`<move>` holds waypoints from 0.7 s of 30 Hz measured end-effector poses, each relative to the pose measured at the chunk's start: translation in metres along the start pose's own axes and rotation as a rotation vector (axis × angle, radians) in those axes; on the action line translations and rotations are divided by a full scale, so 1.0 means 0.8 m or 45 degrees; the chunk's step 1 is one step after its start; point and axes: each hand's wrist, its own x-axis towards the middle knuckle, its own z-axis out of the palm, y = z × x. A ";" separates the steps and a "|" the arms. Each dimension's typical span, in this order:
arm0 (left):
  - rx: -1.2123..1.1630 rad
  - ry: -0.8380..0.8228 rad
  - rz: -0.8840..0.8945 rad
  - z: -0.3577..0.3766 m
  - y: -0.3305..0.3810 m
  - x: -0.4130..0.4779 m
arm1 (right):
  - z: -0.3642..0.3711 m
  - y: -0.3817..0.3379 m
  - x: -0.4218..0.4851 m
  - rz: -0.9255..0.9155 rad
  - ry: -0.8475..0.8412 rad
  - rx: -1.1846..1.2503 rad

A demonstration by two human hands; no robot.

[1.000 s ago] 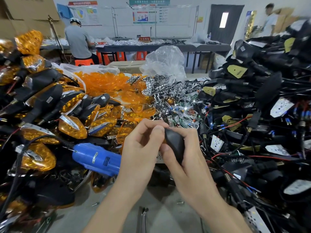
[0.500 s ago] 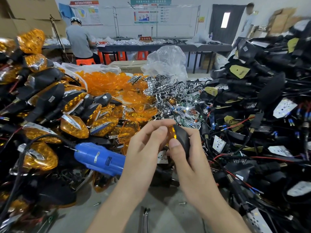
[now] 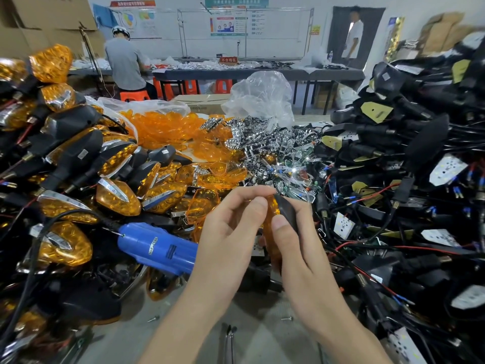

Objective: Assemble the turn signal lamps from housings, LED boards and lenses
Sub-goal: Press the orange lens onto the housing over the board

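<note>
1. Work in hand: a black housing [image 3: 288,212] and an amber lens [image 3: 269,214] are held touching, lens on the left, raised above the surface [image 3: 257,337] between both hands.
2. Left hand [image 3: 231,232]: fingers curled, with fingertips and thumb pinching the lens edge. Judged purpose: pressing the lens into the housing mouth.
3. Right hand [image 3: 301,253]: thumb laid on the near face of the housing, the other fingers wrapped behind it. Judged purpose: a brace against the left hand's push.
4. Pose: the 2 forearms rise from the lower edge and converge, palms turned toward each other.
5. A blue screwdriver [image 3: 157,248] lies just left of the left fingers, untouched. It is probably placed within reach for fastening.
6. Stock: loose lenses [image 3: 168,124] lie beyond the fingers, finished lamps [image 3: 118,198] to their left, and wired housings [image 3: 393,143] to their right.
7. Whether an LED board sits inside the held housing cannot be told.
</note>
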 end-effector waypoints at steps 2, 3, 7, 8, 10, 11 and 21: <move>0.032 0.003 0.033 0.001 0.001 -0.001 | 0.000 0.001 0.000 0.004 0.002 0.020; 0.049 0.007 0.052 0.001 0.002 -0.001 | 0.000 0.001 0.001 0.009 0.005 0.032; 0.100 -0.002 0.106 0.000 0.004 -0.001 | 0.000 0.003 0.003 0.037 -0.005 0.084; 0.105 -0.011 0.112 0.000 0.004 -0.002 | 0.000 0.003 0.003 0.040 -0.014 0.101; 0.114 -0.034 0.125 -0.002 0.005 -0.003 | -0.001 0.003 0.004 0.038 -0.026 0.116; 0.123 -0.046 0.139 -0.002 0.005 -0.004 | -0.002 0.003 0.005 0.031 -0.027 0.111; 0.236 -0.067 0.272 -0.004 0.003 -0.004 | 0.000 0.006 0.007 0.009 -0.017 0.005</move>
